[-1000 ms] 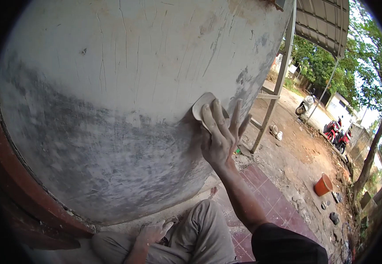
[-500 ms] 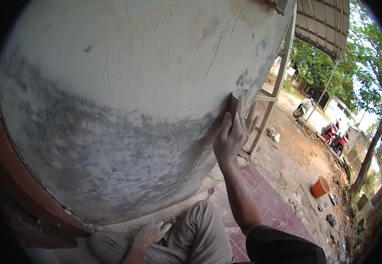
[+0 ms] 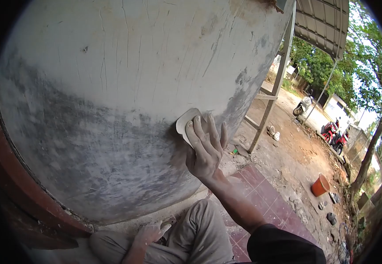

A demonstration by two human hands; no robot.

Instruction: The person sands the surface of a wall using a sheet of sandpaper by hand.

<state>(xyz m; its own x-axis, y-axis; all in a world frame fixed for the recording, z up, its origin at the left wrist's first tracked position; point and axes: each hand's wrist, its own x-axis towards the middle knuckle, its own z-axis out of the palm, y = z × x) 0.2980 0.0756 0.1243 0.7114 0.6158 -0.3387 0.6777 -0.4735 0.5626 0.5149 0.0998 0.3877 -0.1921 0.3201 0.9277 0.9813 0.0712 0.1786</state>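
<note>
My right hand [image 3: 207, 147] presses a pale, curved sheet of sandpaper [image 3: 185, 122] flat against the wall [image 3: 111, 127], fingers extended over it. The wall is whitish and cracked above, with a dark, smudged grey band below where the surface looks scuffed. The sheet sits near the border between the two zones. Down on my lap, my left hand [image 3: 152, 233] lies loosely over my bent leg, dusted white and holding nothing that shows; its fingers are partly hidden.
A red-brown curved edge [image 3: 19, 176] borders the wall at left. Reddish tiles [image 3: 261, 193] lie to my right, beside a wooden post frame [image 3: 274, 92]. Farther out are an orange bucket [image 3: 320, 185], footwear [image 3: 331, 218] and parked motorbikes [image 3: 335, 134].
My right hand has slid left and slightly down along the wall with the sandpaper, and its fingers now lie flatter. My left hand stays on my lap.
</note>
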